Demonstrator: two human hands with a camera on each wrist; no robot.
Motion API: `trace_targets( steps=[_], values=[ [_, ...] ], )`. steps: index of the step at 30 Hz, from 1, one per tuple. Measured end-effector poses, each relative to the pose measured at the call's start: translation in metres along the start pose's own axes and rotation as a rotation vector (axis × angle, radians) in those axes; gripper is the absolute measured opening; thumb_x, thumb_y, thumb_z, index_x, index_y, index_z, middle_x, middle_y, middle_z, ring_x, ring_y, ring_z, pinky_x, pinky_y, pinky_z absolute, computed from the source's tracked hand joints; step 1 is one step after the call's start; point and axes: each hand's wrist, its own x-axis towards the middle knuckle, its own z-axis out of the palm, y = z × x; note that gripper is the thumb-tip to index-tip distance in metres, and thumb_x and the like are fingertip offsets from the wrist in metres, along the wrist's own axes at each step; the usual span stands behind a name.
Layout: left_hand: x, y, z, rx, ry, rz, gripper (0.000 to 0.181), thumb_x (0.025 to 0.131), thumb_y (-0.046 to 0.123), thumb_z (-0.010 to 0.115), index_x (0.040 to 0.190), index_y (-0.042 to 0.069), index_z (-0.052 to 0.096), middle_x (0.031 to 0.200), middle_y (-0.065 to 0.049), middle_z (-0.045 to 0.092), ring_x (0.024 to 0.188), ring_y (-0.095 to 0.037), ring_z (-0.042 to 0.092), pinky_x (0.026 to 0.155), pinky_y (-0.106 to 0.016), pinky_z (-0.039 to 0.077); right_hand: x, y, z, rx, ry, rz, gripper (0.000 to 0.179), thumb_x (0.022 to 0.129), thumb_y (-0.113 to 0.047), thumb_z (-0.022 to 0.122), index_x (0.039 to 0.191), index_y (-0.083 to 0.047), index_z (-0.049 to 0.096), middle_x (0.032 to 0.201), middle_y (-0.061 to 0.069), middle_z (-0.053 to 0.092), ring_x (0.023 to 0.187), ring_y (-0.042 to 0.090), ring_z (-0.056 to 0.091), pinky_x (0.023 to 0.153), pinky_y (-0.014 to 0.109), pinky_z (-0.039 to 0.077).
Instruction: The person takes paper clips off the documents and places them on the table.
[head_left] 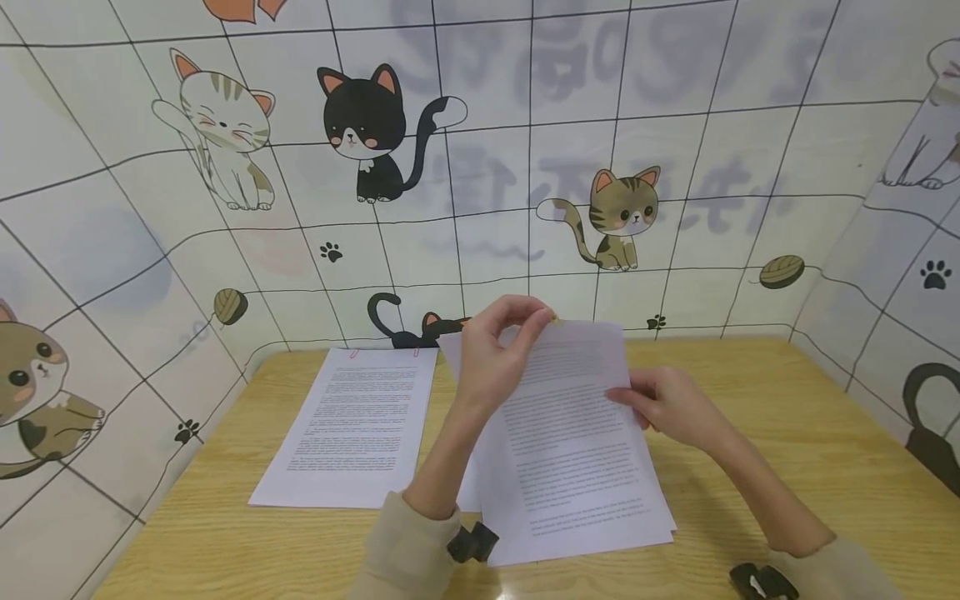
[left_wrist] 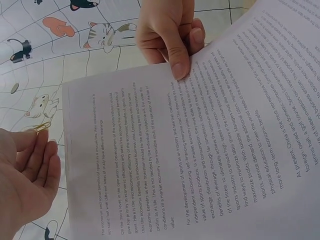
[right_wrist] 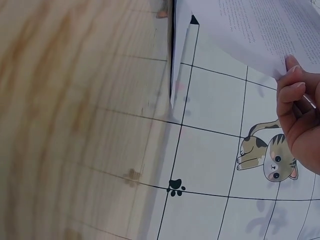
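Note:
Between thumb and fingers my left hand (head_left: 497, 354) pinches a gold paper clip (left_wrist: 43, 127). The clip is at the top edge of some printed sheets (head_left: 577, 475), held tilted up from the table. In the left wrist view, a small gap shows between the left hand (left_wrist: 30, 175) and the paper. My right hand (head_left: 671, 408) grips the sheets by their right edge, thumb on the printed face. The right wrist view shows that hand (right_wrist: 302, 110) at the paper's edge, with the sheets (right_wrist: 260, 40) bending. How many sheets it holds is hard to tell.
Left on the wooden table (head_left: 750, 483) lies another printed stack (head_left: 352, 425), with two pink paper clips (head_left: 354, 354) along its top edge. More paper lies partly hidden behind the held sheets. A cat-patterned wall covering (head_left: 495, 242) encloses the table's back and sides.

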Motion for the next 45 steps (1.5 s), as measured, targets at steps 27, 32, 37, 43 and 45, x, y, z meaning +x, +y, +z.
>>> trace_targets(
  steps=[27, 32, 37, 43, 45],
  values=[
    [-0.018, 0.0, -0.04, 0.085, -0.162, -0.067, 0.006, 0.096, 0.007, 0.07, 0.099, 0.004, 0.072, 0.091, -0.004, 0.072, 0.087, -0.022, 0.068, 0.084, -0.032, 0.054, 0.0, 0.004, -0.003, 0.035, -0.004, 0.02, 0.009, 0.097, -0.007, 0.066, 0.103, -0.003, 0.072, 0.055, -0.007, 0.048, 0.047, 0.006, 0.041, 0.043, 0.02, 0.027],
    [-0.025, -0.004, -0.049, 0.111, -0.199, -0.11, 0.004, 0.095, 0.008, 0.07, 0.097, 0.006, 0.072, 0.089, -0.002, 0.072, 0.084, -0.024, 0.067, 0.083, -0.031, 0.054, -0.001, 0.003, -0.003, 0.03, 0.003, 0.024, 0.01, 0.097, -0.007, 0.067, 0.104, -0.003, 0.072, 0.055, -0.006, 0.048, 0.047, 0.006, 0.042, 0.043, 0.02, 0.027],
    [-0.034, -0.009, -0.06, 0.17, -0.227, -0.15, 0.004, 0.095, 0.01, 0.071, 0.098, 0.007, 0.072, 0.087, 0.0, 0.072, 0.082, -0.021, 0.067, 0.08, -0.029, 0.054, -0.002, 0.003, -0.002, 0.041, 0.006, 0.022, 0.01, 0.097, -0.008, 0.067, 0.104, -0.003, 0.072, 0.055, -0.006, 0.048, 0.047, 0.006, 0.042, 0.042, 0.021, 0.027],
    [-0.04, -0.013, -0.076, 0.213, -0.25, -0.175, 0.003, 0.095, 0.009, 0.07, 0.097, 0.008, 0.073, 0.086, 0.0, 0.072, 0.08, -0.028, 0.067, 0.079, -0.029, 0.054, -0.001, 0.005, -0.003, 0.056, 0.01, 0.021, 0.01, 0.097, -0.009, 0.067, 0.104, -0.003, 0.072, 0.055, -0.006, 0.049, 0.046, 0.006, 0.042, 0.042, 0.021, 0.027],
    [-0.042, -0.016, -0.079, 0.223, -0.258, -0.182, 0.003, 0.096, 0.009, 0.07, 0.097, 0.008, 0.072, 0.086, -0.001, 0.072, 0.08, -0.031, 0.067, 0.079, -0.029, 0.055, -0.001, 0.006, -0.003, 0.062, 0.009, 0.023, 0.011, 0.097, -0.009, 0.067, 0.105, -0.003, 0.072, 0.055, -0.006, 0.049, 0.047, 0.007, 0.042, 0.042, 0.021, 0.027]
  ],
)
